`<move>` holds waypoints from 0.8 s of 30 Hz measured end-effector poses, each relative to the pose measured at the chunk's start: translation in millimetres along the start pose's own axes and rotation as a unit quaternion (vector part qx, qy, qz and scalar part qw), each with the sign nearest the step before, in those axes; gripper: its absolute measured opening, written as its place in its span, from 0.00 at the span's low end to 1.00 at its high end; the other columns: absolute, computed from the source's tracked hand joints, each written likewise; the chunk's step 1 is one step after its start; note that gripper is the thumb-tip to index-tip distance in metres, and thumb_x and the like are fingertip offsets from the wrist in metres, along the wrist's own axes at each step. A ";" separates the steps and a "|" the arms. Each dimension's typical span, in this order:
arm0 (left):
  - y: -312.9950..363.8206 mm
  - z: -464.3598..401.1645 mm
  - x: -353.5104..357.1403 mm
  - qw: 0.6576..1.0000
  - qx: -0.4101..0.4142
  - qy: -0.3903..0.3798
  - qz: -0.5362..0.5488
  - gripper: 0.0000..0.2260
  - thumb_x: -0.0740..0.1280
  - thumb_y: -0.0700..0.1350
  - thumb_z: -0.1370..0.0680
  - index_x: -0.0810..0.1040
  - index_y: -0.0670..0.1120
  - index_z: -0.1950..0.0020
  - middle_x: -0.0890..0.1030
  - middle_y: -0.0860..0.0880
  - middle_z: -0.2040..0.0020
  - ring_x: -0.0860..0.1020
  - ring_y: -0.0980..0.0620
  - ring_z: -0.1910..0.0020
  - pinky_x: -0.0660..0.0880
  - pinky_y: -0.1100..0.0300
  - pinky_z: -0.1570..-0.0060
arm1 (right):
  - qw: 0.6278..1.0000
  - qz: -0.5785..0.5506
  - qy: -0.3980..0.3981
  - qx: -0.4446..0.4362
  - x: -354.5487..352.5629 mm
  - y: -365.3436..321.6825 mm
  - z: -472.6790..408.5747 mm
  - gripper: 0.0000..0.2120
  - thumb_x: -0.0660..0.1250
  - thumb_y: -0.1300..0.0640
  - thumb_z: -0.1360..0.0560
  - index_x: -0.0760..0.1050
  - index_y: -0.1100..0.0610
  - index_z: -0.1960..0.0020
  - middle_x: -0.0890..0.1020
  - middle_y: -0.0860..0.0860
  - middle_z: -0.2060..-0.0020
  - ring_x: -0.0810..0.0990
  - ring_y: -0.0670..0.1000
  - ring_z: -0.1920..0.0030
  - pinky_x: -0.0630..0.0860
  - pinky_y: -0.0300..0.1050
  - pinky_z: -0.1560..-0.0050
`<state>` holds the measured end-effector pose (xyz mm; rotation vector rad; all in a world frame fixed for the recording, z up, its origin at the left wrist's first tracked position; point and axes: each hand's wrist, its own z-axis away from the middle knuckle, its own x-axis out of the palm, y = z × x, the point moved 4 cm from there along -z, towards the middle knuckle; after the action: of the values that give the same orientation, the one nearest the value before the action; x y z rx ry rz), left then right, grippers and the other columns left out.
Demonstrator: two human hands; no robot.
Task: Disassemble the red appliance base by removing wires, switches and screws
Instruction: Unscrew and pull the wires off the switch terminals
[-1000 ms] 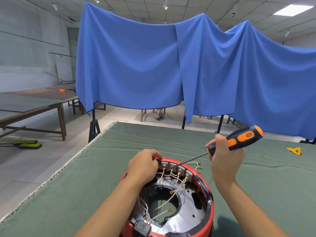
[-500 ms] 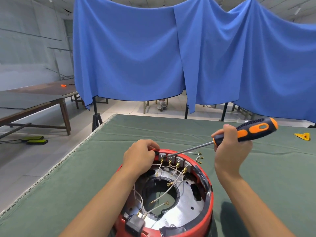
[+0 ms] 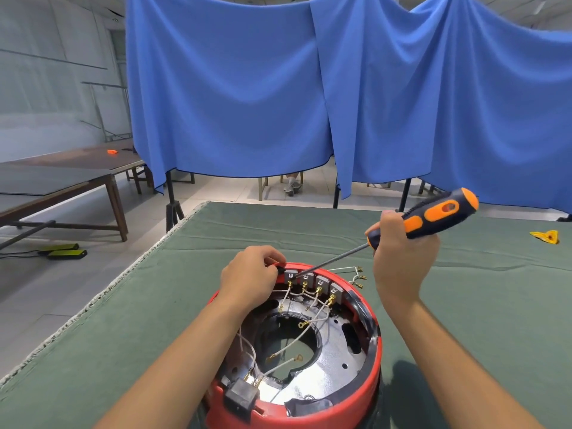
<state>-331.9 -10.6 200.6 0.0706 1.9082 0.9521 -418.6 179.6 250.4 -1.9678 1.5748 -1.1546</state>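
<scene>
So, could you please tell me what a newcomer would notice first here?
Probably the red appliance base at bottom centre, open on the green table, its white wires exposed. Next, the orange screwdriver in the right hand, and the blue cloth hung behind.

No text, label, brand, number or sign can be read anywhere here. The small grey switches (image 3: pixel 312 278) just right of the left hand (image 3: pixel 250 278) bear tiny marks too small to make out, and the screwdriver (image 3: pixel 433 216) handle above the right hand (image 3: pixel 399 261) shows no lettering.
</scene>
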 end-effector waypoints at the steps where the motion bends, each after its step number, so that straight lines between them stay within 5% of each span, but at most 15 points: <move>1: 0.5 0.2 -0.3 1.000 -0.001 0.001 0.000 0.13 0.62 0.41 0.25 0.80 0.58 0.53 0.79 0.60 0.55 0.77 0.56 0.50 0.69 0.59 0.53 | 1.000 0.012 -0.007 -0.002 3.8 -0.3 -4.5 0.14 0.62 0.58 0.34 0.70 0.69 0.71 0.73 0.46 0.82 0.70 0.44 0.79 0.69 0.33 0.75; 6: 1.4 0.9 -0.5 1.000 -0.004 0.008 -0.001 0.13 0.62 0.40 0.25 0.81 0.57 0.51 0.81 0.58 0.52 0.77 0.55 0.49 0.69 0.60 0.52 | 0.996 0.073 -0.030 0.033 23.8 8.8 -32.9 0.12 0.63 0.53 0.36 0.66 0.53 0.77 0.71 0.46 0.83 0.71 0.47 0.78 0.68 0.36 0.75; 15: -0.2 -0.1 0.9 1.000 -0.008 0.005 -0.003 0.14 0.62 0.40 0.26 0.81 0.57 0.51 0.82 0.59 0.53 0.77 0.56 0.50 0.73 0.58 0.51 | 0.975 0.168 -0.024 0.144 44.5 33.1 -57.5 0.11 0.64 0.51 0.32 0.68 0.51 0.72 0.74 0.42 0.83 0.81 0.54 0.68 0.69 0.41 0.69; 20: -1.5 -1.2 1.3 1.000 -0.007 0.001 -0.001 0.14 0.62 0.40 0.26 0.81 0.57 0.52 0.82 0.59 0.52 0.77 0.56 0.50 0.73 0.58 0.51 | 0.977 0.138 -0.004 0.163 33.9 34.7 -54.2 0.11 0.63 0.50 0.33 0.69 0.53 0.71 0.75 0.43 0.83 0.75 0.42 0.76 0.69 0.41 0.69; 24: -1.4 -1.6 1.0 1.000 -0.006 0.002 0.003 0.13 0.62 0.40 0.26 0.80 0.58 0.53 0.81 0.60 0.54 0.77 0.56 0.51 0.73 0.58 0.52 | 0.990 0.076 0.019 0.114 19.9 21.9 -45.9 0.11 0.62 0.51 0.36 0.68 0.52 0.75 0.72 0.45 0.83 0.70 0.42 0.79 0.69 0.35 0.74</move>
<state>-333.2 -12.1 199.3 0.0679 1.9058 0.9683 -467.2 163.5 269.5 -1.6593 1.5080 -1.2551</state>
